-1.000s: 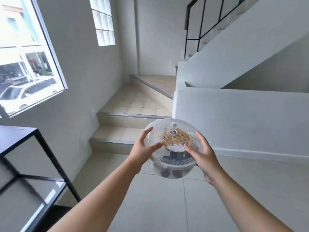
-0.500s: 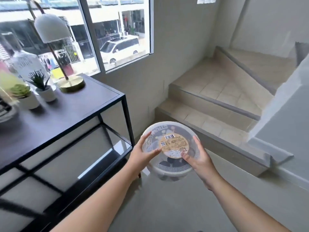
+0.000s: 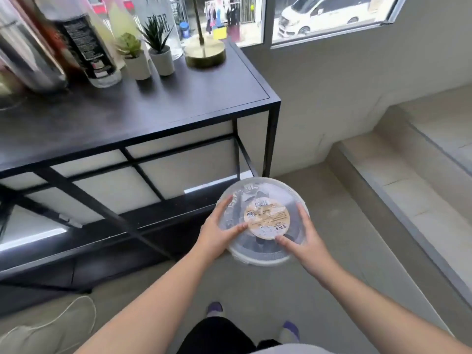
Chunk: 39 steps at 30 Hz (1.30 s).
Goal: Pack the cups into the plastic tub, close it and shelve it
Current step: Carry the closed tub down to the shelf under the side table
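Two bare hands hold one round, clear plastic tub (image 3: 263, 221) in mid-air, above the grey floor (image 3: 319, 200) and just off the front right corner of a black metal console shelf (image 3: 143, 111). Left hand (image 3: 217, 233): palm against the tub's left wall, fingers wrapped over the rim, thumb laid flat on the lid. Right hand (image 3: 305, 241): same grip mirrored on the right wall, thumb pressing the lid near a round tan label (image 3: 267, 218). Both hands are clamped on the tub. The lid is seated on the tub; dark shapes show through the plastic under it, too blurred to identify as cups. The tub touches neither the shelf nor the floor. On the shelf top, towards its right end, stand two small potted plants (image 3: 148, 54) in white pots, a round brass lamp base (image 3: 205, 53) and — further left — a dark labelled bottle (image 3: 86, 47). The lower shelf tier (image 3: 115, 187) lies behind crossed black frame bars. Tiled steps (image 3: 408, 175) rise on the right, beyond the tub. A window (image 3: 329, 19) above the shelf's far end shows a white vehicle outside. The person's feet (image 3: 214, 309) appear at the bottom edge, directly below the forearms.
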Available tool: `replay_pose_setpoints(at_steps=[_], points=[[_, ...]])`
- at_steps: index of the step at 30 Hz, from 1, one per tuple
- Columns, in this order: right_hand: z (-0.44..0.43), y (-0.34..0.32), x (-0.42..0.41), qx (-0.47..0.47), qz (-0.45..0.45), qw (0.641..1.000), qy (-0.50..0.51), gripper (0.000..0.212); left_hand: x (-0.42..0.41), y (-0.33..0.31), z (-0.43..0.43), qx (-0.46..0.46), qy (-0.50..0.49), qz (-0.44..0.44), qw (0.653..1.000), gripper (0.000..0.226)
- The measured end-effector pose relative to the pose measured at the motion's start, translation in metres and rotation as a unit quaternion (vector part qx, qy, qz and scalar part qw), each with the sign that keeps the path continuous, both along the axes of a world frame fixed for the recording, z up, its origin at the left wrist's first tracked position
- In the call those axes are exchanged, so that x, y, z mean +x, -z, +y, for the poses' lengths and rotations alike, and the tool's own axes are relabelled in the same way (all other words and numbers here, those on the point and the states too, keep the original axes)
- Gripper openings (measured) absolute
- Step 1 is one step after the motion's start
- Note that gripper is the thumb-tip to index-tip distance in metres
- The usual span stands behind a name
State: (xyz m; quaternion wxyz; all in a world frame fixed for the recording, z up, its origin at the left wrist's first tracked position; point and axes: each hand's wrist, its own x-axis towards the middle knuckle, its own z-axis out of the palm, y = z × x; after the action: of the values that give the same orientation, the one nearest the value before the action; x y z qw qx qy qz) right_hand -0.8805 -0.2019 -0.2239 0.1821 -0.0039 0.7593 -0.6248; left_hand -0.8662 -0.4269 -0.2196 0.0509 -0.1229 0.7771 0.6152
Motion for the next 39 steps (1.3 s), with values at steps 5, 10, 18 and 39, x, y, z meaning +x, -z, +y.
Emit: replay_pose_setpoints(at_steps=[5, 10, 18, 39], points=[[-0.031, 0.045, -0.032, 0.007, -0.013, 0.998, -0.058, 0.094, -0.008, 0.046, -0.031, -0.02, -0.046, -0.015, 0.999, 0.071], [-0.082, 0.089, -0.076, 0.011, -0.001, 0.996, -0.084, 0.094, -0.043, 0.093, -0.08, -0.024, -0.067, -0.022, 0.997, 0.075], [-0.149, 0.138, -0.17, 0.04, 0.033, 0.992, -0.113, 0.089, -0.116, 0.142, -0.143, -0.054, -0.086, -0.002, 0.995, 0.082], [-0.191, 0.173, -0.253, 0.11, 0.056, 0.984, -0.126, 0.089, -0.185, 0.179, -0.17, -0.048, -0.117, -0.053, 0.991, 0.081]])
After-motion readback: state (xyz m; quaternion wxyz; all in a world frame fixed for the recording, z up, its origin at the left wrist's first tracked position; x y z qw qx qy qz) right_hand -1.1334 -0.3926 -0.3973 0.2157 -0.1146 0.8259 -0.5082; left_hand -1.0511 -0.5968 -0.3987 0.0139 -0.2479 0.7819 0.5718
